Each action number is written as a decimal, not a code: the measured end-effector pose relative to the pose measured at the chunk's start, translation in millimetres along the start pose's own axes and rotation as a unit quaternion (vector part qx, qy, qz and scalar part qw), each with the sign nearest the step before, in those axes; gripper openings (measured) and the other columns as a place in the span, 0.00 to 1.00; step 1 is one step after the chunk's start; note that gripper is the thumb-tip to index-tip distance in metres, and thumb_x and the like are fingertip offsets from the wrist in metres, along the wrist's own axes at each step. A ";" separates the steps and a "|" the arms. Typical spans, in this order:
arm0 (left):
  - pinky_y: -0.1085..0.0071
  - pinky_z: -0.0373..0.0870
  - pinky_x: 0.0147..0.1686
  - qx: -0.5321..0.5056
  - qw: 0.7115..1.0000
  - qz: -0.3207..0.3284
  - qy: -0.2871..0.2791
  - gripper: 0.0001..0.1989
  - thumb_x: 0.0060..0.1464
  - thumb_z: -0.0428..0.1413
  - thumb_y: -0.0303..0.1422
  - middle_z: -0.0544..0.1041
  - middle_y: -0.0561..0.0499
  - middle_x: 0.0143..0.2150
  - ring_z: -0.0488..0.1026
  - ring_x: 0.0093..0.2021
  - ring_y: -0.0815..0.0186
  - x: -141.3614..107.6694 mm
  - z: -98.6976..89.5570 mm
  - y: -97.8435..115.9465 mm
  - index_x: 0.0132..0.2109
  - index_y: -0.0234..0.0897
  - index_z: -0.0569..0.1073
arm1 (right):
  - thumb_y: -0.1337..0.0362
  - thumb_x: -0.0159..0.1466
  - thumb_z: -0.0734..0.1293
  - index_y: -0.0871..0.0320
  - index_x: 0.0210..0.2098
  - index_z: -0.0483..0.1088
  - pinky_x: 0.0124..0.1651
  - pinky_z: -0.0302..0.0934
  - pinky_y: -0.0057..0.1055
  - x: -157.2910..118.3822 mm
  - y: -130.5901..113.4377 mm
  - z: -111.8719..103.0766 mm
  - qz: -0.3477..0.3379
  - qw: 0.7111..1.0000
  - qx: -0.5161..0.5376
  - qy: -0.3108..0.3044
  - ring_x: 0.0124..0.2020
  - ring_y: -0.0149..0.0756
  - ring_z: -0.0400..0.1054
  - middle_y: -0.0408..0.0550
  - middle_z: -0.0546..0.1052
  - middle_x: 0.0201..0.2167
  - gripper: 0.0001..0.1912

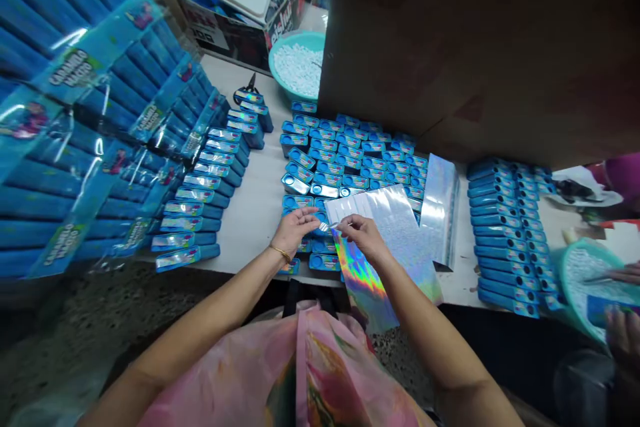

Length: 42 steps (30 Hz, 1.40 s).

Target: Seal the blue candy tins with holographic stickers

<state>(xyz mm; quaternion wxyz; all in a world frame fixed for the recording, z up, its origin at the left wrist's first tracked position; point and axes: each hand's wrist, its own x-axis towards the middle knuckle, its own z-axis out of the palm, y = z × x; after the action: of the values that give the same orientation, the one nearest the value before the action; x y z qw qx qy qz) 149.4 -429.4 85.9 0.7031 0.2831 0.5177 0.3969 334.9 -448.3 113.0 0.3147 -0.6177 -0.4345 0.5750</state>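
Observation:
My right hand (364,238) has its thumb and forefinger closed on the edge of a small clear sticker (326,227) with a silvery glint. My left hand (295,231), a gold bracelet at its wrist, reaches in from the other side, fingers stretched and apart by the sticker's left end. Both are just above rows of upright blue boxes (327,179) with round marks on their tops. Under my right hand and forearm lies a rainbow-shining sticker sheet (393,217), which covers some boxes and hangs over the table edge.
Wrapped blue packs (100,107) tower at left, beside a column of blue boxes (200,197). Scissors (249,88), a carton (225,27) and a bowl of white pieces (299,67) stand behind. A brown board (450,47) blocks the back right. At right, a person's hand (625,330) works by another bowl (567,280).

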 end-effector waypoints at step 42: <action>0.75 0.63 0.25 -0.064 0.968 0.000 0.244 0.23 0.27 0.63 0.32 0.73 0.52 0.26 0.69 0.25 0.71 47.3 -81.5 -43.5 0.36 0.32 0.68 | 0.58 0.62 0.61 0.56 0.29 0.69 0.34 0.52 0.31 54.8 19.6 99.9 -0.139 0.852 -0.497 0.094 0.33 0.37 0.64 0.49 0.71 0.31 0.10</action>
<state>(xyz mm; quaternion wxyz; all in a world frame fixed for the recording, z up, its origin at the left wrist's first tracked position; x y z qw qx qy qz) 90.3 -413.0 2.2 0.5723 0.1324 0.6472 0.4860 237.9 -418.4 57.6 0.0820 -0.6764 -0.7115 0.1721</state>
